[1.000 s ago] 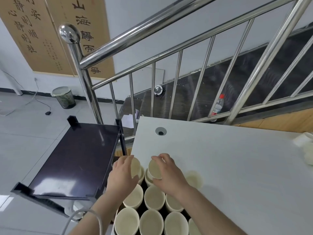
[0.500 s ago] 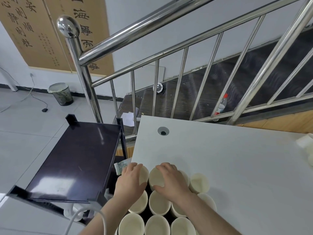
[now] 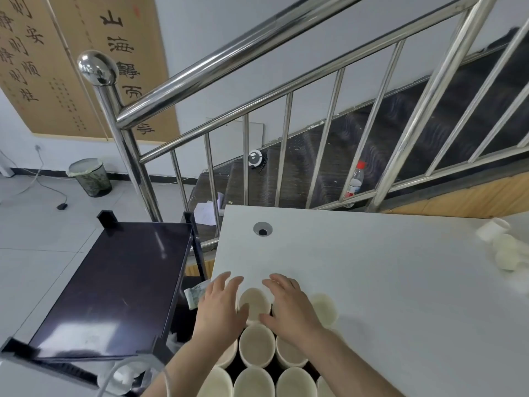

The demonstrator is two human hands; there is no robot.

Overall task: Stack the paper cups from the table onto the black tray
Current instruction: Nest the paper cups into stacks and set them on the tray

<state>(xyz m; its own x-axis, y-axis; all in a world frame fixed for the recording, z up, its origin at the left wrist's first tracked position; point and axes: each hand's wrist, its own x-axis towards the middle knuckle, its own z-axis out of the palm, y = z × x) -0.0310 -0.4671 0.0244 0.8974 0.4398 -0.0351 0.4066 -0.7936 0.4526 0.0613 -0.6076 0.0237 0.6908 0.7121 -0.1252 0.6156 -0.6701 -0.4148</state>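
Several cream paper cups stand upright in tight rows at the table's near left; the black tray (image 3: pixel 274 368) shows only as dark gaps between them. My left hand (image 3: pixel 220 306) and my right hand (image 3: pixel 289 309) lie over the back row with fingers straight and spread. An open cup (image 3: pixel 253 303) shows between the two hands, and another cup (image 3: pixel 325 308) stands just right of my right hand. Neither hand grips a cup. A few loose cups (image 3: pixel 509 250) lie at the table's far right edge.
A black cart shelf (image 3: pixel 114 282) stands left of the white table (image 3: pixel 372 267). A steel stair railing (image 3: pixel 246 133) runs behind the table. The table has a cable hole (image 3: pixel 262 229). A waste bin (image 3: pixel 90 177) stands on the floor at the far left.
Each hand held a cup above the back row a second ago. Both cups have gone down into the group, and the fingers have straightened and spread over the cup tops.
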